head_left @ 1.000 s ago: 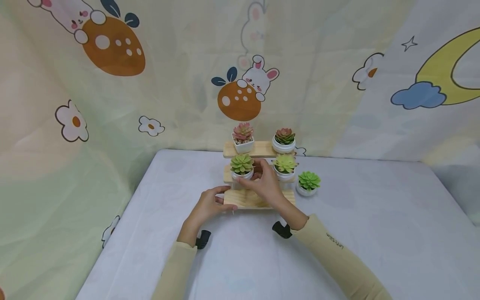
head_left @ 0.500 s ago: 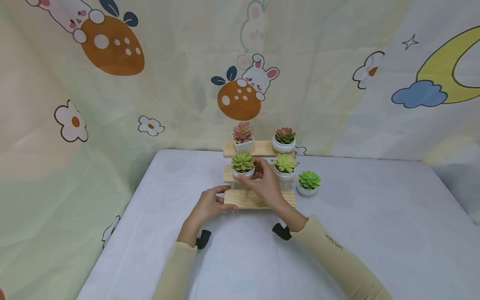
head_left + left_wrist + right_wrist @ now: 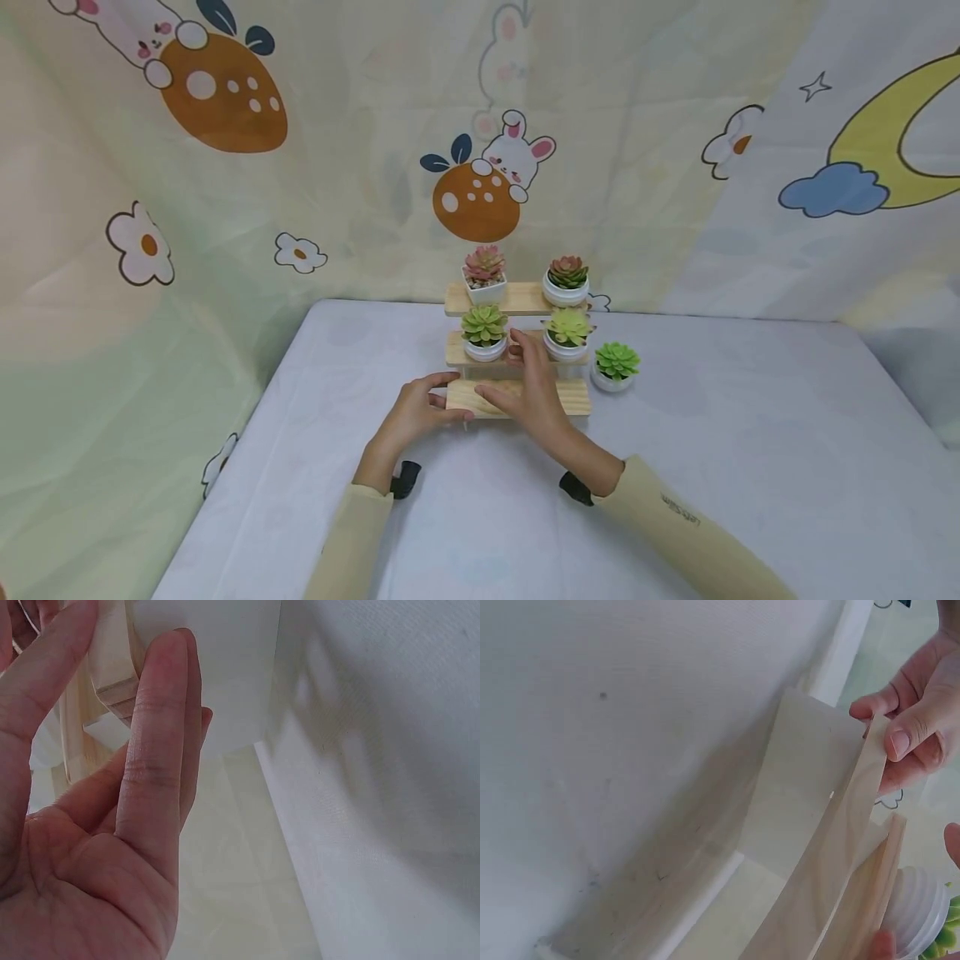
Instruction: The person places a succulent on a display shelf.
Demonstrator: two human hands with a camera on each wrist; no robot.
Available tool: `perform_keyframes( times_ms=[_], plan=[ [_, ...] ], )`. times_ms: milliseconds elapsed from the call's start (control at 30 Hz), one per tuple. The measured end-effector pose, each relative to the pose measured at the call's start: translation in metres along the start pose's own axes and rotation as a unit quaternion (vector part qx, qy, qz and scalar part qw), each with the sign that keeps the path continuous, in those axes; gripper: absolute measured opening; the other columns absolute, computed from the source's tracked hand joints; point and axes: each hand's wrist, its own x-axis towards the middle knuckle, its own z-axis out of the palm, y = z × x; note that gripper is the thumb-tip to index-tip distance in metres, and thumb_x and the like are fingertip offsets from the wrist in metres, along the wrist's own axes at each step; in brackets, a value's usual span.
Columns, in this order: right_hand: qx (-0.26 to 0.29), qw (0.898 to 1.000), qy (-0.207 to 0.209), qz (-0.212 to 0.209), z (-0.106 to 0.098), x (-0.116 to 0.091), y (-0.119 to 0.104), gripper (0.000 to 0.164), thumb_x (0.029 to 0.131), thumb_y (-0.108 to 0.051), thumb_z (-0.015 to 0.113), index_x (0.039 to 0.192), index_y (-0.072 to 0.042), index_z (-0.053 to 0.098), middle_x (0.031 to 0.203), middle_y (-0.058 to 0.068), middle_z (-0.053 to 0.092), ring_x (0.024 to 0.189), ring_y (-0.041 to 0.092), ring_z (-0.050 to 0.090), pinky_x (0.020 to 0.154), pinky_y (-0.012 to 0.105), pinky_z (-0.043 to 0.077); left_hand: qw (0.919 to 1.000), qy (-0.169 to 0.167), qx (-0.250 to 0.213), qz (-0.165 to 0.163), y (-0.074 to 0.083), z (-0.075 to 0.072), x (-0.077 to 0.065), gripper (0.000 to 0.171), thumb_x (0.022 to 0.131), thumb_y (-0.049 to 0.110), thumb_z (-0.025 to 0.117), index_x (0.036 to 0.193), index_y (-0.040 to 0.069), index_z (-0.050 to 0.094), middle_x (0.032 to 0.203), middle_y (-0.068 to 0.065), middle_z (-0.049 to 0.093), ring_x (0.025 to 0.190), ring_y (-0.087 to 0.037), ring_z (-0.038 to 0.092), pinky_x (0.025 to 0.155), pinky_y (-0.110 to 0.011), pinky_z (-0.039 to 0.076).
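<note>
My left hand grips the left end of the bottom board on a three-tier wooden plant stand; the right wrist view shows its thumb and fingers around the board's end. Over the stand's lower tiers, my right hand is apart from the pot, with thumb and fingers spread. Just left of its fingertips, a green potted succulent stands upright on the middle tier. A yellow-green potted succulent shares that tier at the right. In the right wrist view, the nearer white pot shows at the edge.
On the top tier stand a pink succulent in a square pot and a reddish-green succulent in a round pot. A bright green potted succulent sits on the white-covered table, right of the stand. A printed curtain hangs behind.
My right hand has let go of the green potted succulent on the middle tier, and its thumb has drawn down towards me. The left hand keeps its grip on the stand.
</note>
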Motion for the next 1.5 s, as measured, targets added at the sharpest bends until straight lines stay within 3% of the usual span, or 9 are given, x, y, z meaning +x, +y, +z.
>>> perform_keyframes(
  times_ms=[167,433,567,700,867,1000,1200,1367,1500],
  plan=[
    [-0.042,0.997,-0.004,-0.065,-0.008,-0.012,0.002,0.078,0.076,-0.011,0.085,0.138,0.002,0.040,0.133,0.020,0.043,0.115,0.033,0.050,0.093,0.046,0.048,1.0000,0.001,0.008,0.001,0.001,0.001,0.000,0.068,0.073,0.022,0.088,0.132,0.003,0.059,0.114,-0.013,0.068,0.084,-0.016,0.068,0.067,-0.029,0.052],
    [-0.074,0.979,0.020,-0.188,-0.032,-0.029,0.008,0.058,0.072,-0.005,0.086,0.121,0.001,0.054,0.116,0.015,0.053,0.089,0.027,0.053,0.066,0.035,0.050,0.9999,0.005,0.015,0.001,0.001,0.001,0.000,0.067,0.073,0.023,0.088,0.131,0.003,0.060,0.114,-0.013,0.068,0.083,-0.016,0.067,0.068,-0.030,0.052],
    [-0.058,0.977,0.048,-0.201,-0.049,-0.037,0.018,0.054,0.068,0.001,0.084,0.115,0.002,0.058,0.112,0.014,0.057,0.084,0.027,0.052,0.064,0.031,0.046,0.9998,0.008,0.016,-0.003,0.000,0.000,0.000,0.068,0.072,0.023,0.088,0.131,0.003,0.060,0.113,-0.013,0.068,0.083,-0.016,0.067,0.067,-0.029,0.052],
    [-0.043,0.982,0.083,-0.163,-0.066,-0.041,0.032,0.047,0.070,0.001,0.080,0.111,0.002,0.059,0.109,0.013,0.058,0.085,0.027,0.049,0.067,0.029,0.040,0.9998,0.010,0.016,-0.005,-0.001,-0.001,-0.001,0.068,0.072,0.023,0.088,0.131,0.004,0.060,0.113,-0.012,0.068,0.083,-0.015,0.067,0.067,-0.028,0.051],
    [-0.083,0.980,0.135,-0.120,-0.088,-0.042,0.052,0.048,0.070,-0.004,0.079,0.111,0.003,0.055,0.109,0.019,0.051,0.100,0.029,0.044,0.080,0.034,0.034,0.9998,0.009,0.016,-0.004,-0.001,0.000,0.000,0.068,0.072,0.022,0.088,0.131,0.003,0.060,0.113,-0.012,0.068,0.082,-0.015,0.066,0.066,-0.029,0.051],
    [-0.097,0.981,0.153,-0.065,-0.104,-0.043,0.067,0.059,0.069,-0.004,0.079,0.119,0.007,0.049,0.122,0.027,0.042,0.117,0.040,0.034,0.093,0.048,0.028,0.9999,0.008,0.013,-0.006,0.000,0.002,0.000,0.068,0.072,0.022,0.088,0.131,0.003,0.060,0.112,-0.012,0.068,0.081,-0.015,0.066,0.065,-0.028,0.051],
    [-0.077,0.988,0.084,0.102,-0.118,-0.039,0.081,0.081,0.075,-0.007,0.079,0.140,0.005,0.033,0.142,0.031,0.029,0.130,0.047,0.026,0.100,0.066,0.026,0.9999,0.008,0.010,-0.010,-0.002,0.001,-0.001,0.068,0.071,0.023,0.089,0.131,0.004,0.061,0.112,-0.012,0.068,0.082,-0.015,0.066,0.066,-0.028,0.050],
    [-0.057,0.974,0.021,0.220,-0.121,-0.031,0.088,0.093,0.081,-0.012,0.078,0.149,0.006,0.017,0.147,0.033,0.023,0.128,0.047,0.031,0.101,0.060,0.035,1.0000,0.005,0.000,-0.001,-0.003,0.001,0.000,0.068,0.072,0.022,0.088,0.131,0.003,0.060,0.113,-0.013,0.068,0.082,-0.015,0.066,0.065,-0.027,0.051],
    [-0.052,0.962,0.004,0.269,-0.122,-0.024,0.094,0.093,0.083,-0.017,0.078,0.149,0.007,0.017,0.146,0.033,0.024,0.123,0.044,0.036,0.097,0.053,0.039,1.0000,0.006,-0.008,0.003,-0.003,0.002,0.000,0.068,0.071,0.022,0.089,0.130,0.003,0.060,0.113,-0.013,0.068,0.081,-0.015,0.067,0.065,-0.028,0.051]
  ],
)
